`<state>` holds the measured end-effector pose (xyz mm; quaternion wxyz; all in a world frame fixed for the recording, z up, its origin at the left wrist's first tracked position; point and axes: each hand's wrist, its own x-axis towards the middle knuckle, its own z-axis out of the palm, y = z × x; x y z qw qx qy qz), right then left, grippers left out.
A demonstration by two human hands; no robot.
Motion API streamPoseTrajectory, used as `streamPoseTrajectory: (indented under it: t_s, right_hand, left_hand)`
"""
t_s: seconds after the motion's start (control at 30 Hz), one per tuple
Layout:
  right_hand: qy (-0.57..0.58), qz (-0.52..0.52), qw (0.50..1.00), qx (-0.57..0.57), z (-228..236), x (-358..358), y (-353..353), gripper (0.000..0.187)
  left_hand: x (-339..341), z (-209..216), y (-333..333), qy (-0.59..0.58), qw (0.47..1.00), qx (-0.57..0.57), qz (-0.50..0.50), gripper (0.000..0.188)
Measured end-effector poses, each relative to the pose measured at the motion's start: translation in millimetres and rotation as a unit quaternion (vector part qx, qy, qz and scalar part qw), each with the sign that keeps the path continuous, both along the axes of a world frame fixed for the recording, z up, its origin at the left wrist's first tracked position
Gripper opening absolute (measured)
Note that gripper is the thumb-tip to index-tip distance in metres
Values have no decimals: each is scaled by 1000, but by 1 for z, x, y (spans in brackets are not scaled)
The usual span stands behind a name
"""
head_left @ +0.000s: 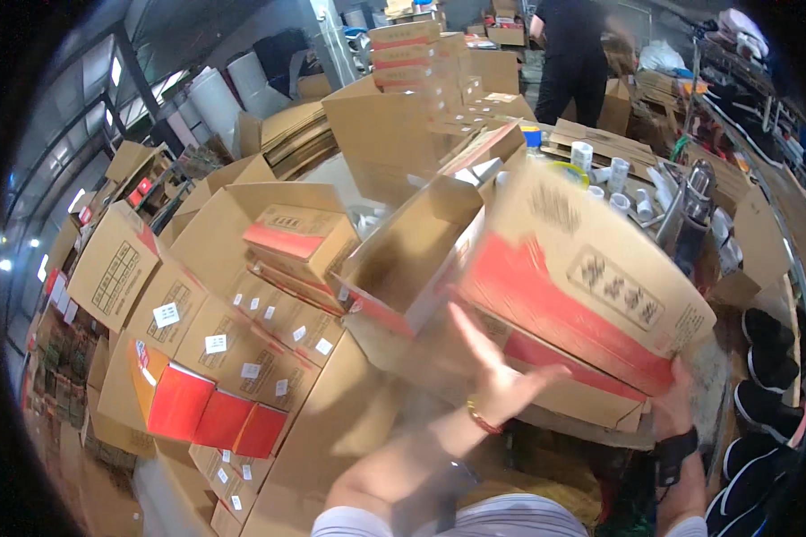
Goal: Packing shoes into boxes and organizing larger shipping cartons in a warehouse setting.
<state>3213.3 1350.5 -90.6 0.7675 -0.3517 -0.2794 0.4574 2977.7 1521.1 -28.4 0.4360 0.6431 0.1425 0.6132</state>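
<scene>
A brown cardboard box (591, 268) with a red printed band is tilted over the table in front of me, slightly blurred. At its near right corner, my right hand (673, 403) grips the edge, fingers mostly hidden. My left hand (503, 376) is spread open beside its near left side, thumb and fingers apart; I cannot tell whether it touches the cardboard. Under the box, another red-banded cardboard piece (555, 380) shows; whether it belongs to the same box is unclear. Just left stands an open-topped box (412, 242) with its inside showing.
Large open cartons on the left hold several smaller boxes (295, 237) with white labels. Red folded sheets (215, 412) lie on them. White cups (618, 174) and a metal tool (694, 197) occupy the far table. Black shoes (766, 403) line the right; a person (573, 58) stands behind.
</scene>
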Motion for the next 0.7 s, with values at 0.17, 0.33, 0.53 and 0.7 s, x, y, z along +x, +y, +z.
streamPoseTrajectory:
  t_s: [0.17, 0.33, 0.53, 0.7]
  right_hand:
    - [-198, 52, 962, 179, 37, -121, 103, 77]
    - [-430, -74, 897, 71, 25, -96, 119, 70]
    - [-542, -220, 793, -171, -42, -51, 80, 55]
    - [-593, -254, 736, -207, -39, -65, 81, 49]
  left_hand:
    - [-32, 52, -7, 46, 993, -62, -88, 84]
    - [-108, 133, 105, -164, 979, -118, -37, 66]
    - [-196, 152, 254, -123, 917, -377, -34, 49]
    - [-214, 75, 312, -80, 905, -414, 59, 62]
